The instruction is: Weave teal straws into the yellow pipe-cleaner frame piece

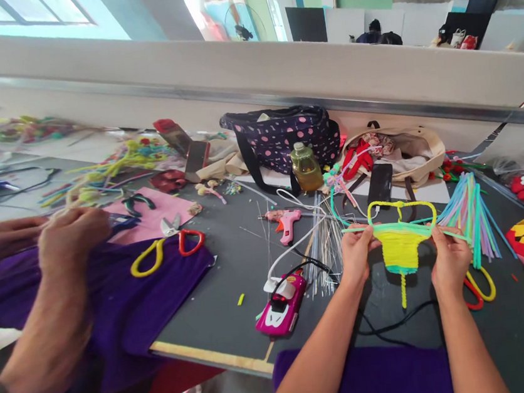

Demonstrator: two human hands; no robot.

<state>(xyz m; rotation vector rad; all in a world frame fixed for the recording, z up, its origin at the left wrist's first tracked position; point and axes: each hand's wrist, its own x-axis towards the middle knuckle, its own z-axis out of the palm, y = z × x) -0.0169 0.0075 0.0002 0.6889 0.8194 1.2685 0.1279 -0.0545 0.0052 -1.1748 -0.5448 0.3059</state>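
Note:
Between my two hands is a yellow pipe-cleaner piece (pixel 399 249), with a looped frame on top, a wrapped body, a teal lower edge and a twisted stem hanging down. Pale green pipe cleaners lie across its upper part and stick out at both sides. My left hand (pixel 357 252) pinches their left end beside the loop. On the other side, my right hand (pixel 449 258) is closed on the right end. The piece is held above the dark table (pixel 209 316).
Around me are a pink glue gun (pixel 286 224), a magenta car-shaped power strip (pixel 281 308), pipe cleaners (pixel 472 216), scissors (pixel 487 284), a bottle (pixel 306 166) and a phone (pixel 380 182). At left, a co-worker's hands (pixel 65 234) work near more scissors (pixel 148 258) on purple cloth.

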